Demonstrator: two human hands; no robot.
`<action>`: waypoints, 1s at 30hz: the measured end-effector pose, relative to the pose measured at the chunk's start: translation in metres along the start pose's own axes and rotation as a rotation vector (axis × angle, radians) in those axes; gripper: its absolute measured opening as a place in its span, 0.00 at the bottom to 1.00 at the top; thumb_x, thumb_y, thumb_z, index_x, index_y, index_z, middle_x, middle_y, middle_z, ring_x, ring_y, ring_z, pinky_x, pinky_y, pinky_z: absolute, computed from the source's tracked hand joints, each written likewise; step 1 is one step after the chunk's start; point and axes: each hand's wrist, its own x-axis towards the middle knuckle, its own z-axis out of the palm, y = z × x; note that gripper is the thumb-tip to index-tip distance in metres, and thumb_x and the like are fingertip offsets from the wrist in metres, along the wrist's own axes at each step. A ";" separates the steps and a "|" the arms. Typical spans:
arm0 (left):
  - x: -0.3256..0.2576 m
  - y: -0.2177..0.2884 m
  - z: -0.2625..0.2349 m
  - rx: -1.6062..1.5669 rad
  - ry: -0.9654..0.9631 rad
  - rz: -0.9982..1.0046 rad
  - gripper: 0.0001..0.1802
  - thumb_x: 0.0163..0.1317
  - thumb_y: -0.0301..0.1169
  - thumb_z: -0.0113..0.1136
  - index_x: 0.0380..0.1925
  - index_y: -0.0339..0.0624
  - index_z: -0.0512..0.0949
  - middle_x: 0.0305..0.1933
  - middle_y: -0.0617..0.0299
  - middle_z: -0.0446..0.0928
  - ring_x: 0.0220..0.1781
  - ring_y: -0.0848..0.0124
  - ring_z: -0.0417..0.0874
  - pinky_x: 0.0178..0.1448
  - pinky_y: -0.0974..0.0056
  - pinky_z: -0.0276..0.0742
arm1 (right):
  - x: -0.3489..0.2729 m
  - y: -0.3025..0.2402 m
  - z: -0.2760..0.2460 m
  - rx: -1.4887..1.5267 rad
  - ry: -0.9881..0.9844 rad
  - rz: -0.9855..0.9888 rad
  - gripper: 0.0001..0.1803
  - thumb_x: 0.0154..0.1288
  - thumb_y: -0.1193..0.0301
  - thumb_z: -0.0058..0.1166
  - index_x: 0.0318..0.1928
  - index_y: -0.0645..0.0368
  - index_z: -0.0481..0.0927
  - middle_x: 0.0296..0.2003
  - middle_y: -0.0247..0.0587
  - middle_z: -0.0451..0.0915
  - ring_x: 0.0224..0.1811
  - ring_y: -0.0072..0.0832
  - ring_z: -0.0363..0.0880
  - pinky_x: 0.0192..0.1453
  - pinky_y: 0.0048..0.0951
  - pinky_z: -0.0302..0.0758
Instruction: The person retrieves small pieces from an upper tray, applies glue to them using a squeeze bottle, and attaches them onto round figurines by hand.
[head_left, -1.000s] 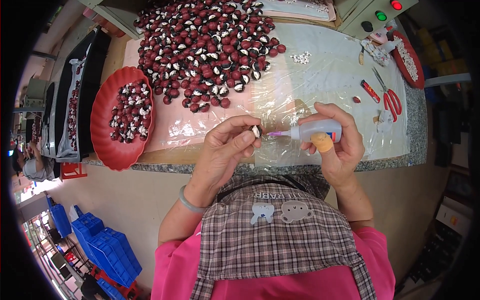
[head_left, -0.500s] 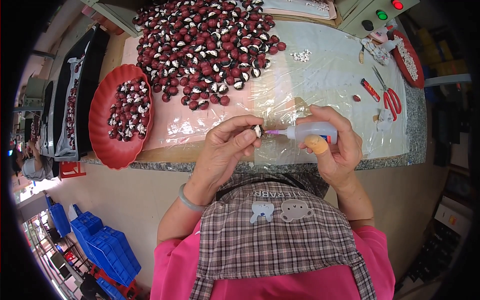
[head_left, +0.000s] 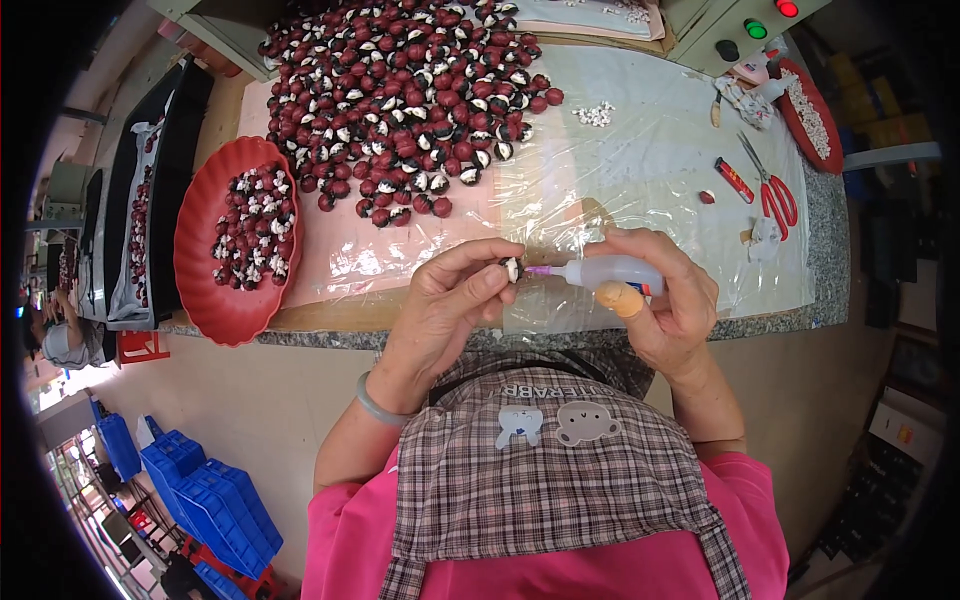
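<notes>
Head view, mid-frame just below centre: my left hand (head_left: 450, 300) pinches a small bead (head_left: 512, 267) between thumb and fingertips, closed tight on it. The bead is tiny, dark with a white patch facing right; I cannot make out more of it. My right hand (head_left: 665, 300) is wrapped around a small clear glue bottle (head_left: 612, 273), its purple nozzle touching the bead. One finger of that hand wears an orange cot (head_left: 619, 298).

Both hands hover over clear plastic sheet (head_left: 650, 170) on the table's near edge. Across the upper middle lies a big heap of red, black and white beads (head_left: 410, 90). At left sits a red tray (head_left: 200, 290) holding more of them. Red scissors (head_left: 772, 190) lie at the upper right.
</notes>
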 end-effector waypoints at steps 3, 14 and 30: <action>0.001 0.000 0.000 -0.010 0.014 0.012 0.15 0.66 0.26 0.56 0.51 0.35 0.76 0.39 0.62 0.78 0.35 0.80 0.76 0.33 0.77 0.67 | -0.009 0.001 -0.004 0.207 0.063 0.292 0.18 0.58 0.72 0.64 0.47 0.66 0.76 0.37 0.45 0.83 0.38 0.31 0.84 0.40 0.27 0.79; 0.005 -0.003 -0.012 -0.024 0.041 -0.028 0.16 0.65 0.24 0.56 0.53 0.35 0.75 0.47 0.54 0.80 0.41 0.76 0.80 0.42 0.77 0.76 | 0.014 0.079 -0.025 0.687 0.151 0.790 0.13 0.59 0.78 0.58 0.42 0.61 0.69 0.34 0.36 0.75 0.35 0.26 0.81 0.38 0.24 0.78; 0.002 -0.001 -0.013 -0.013 0.040 -0.042 0.16 0.65 0.22 0.55 0.53 0.35 0.74 0.48 0.53 0.79 0.43 0.75 0.80 0.47 0.75 0.78 | 0.091 0.162 -0.027 -0.444 -0.351 0.350 0.13 0.58 0.73 0.58 0.45 0.61 0.81 0.39 0.48 0.79 0.41 0.42 0.77 0.49 0.34 0.73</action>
